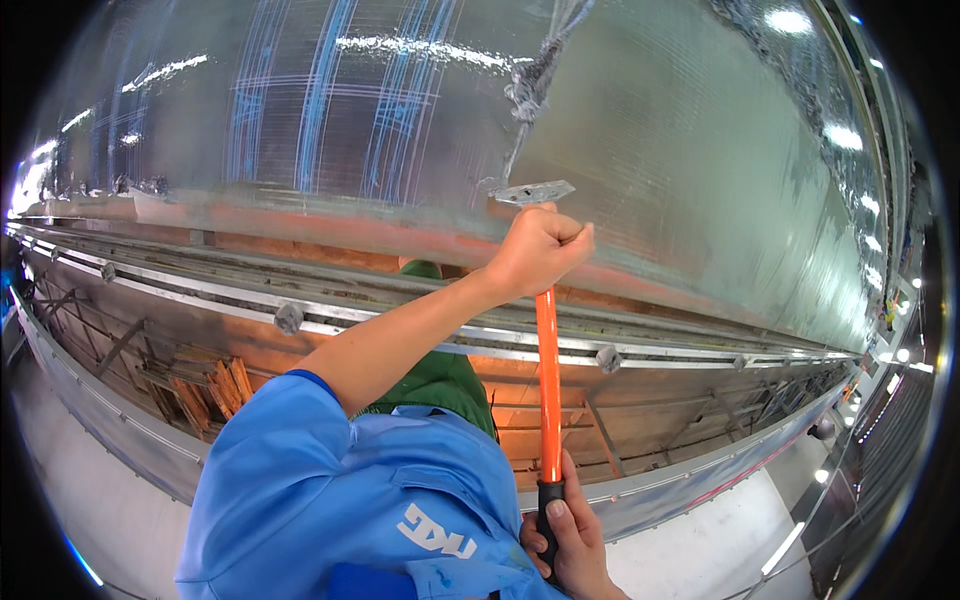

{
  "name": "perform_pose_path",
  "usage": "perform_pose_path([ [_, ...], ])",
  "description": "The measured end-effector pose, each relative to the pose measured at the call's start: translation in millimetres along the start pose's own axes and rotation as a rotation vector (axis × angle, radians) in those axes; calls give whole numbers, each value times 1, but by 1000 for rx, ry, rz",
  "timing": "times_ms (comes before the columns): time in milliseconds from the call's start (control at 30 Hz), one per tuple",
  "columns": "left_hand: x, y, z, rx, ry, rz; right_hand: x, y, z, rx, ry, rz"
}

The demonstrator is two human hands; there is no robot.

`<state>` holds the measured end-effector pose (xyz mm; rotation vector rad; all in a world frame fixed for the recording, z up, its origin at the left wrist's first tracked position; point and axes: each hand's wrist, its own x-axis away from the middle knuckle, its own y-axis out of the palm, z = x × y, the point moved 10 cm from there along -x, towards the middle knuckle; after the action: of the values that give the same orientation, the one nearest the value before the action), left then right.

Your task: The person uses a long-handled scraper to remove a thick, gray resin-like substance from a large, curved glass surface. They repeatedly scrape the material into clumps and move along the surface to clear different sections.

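Note:
My left hand is closed around the upper end of a long-handled tool with an orange shaft, just below its head. That head is a flat, narrow piece of grey metal, lying crosswise over the glossy surface; I cannot tell whether it touches. Lower down, near my body, my right hand grips the tool's black handle end. Beyond the head, a ragged grey strand with a knotted clump runs away across the large, shiny grey-green surface.
Bluish lines cross the surface at the left. A metal rail with round knobs runs sideways between the surface and my body. Below it lies a framed recess with wooden pieces. A rough, crinkled band borders the far right.

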<state>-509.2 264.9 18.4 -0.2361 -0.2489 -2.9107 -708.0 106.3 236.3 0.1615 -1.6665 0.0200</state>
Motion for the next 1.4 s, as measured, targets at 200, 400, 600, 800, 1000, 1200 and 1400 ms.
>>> perform_pose_path([
  [200,-115,-17,31,-28,25,-38,-20,43,-105,-32,-33,63],
  [400,-263,-30,44,21,-122,-183,-56,93,-233,-149,-100,26],
  [600,-401,-51,80,-58,173,-81,-103,101,-334,-60,-292,-11],
  [800,-327,-12,67,-187,259,-140,-92,82,-258,-154,-328,-81],
  [1000,-138,54,25,-279,48,-320,-36,18,-90,-214,-206,-49],
  [1200,31,38,-2,-127,-4,-118,12,-17,40,-199,-84,62],
  [1400,71,7,-6,-104,8,-27,19,-14,61,56,-24,17],
])
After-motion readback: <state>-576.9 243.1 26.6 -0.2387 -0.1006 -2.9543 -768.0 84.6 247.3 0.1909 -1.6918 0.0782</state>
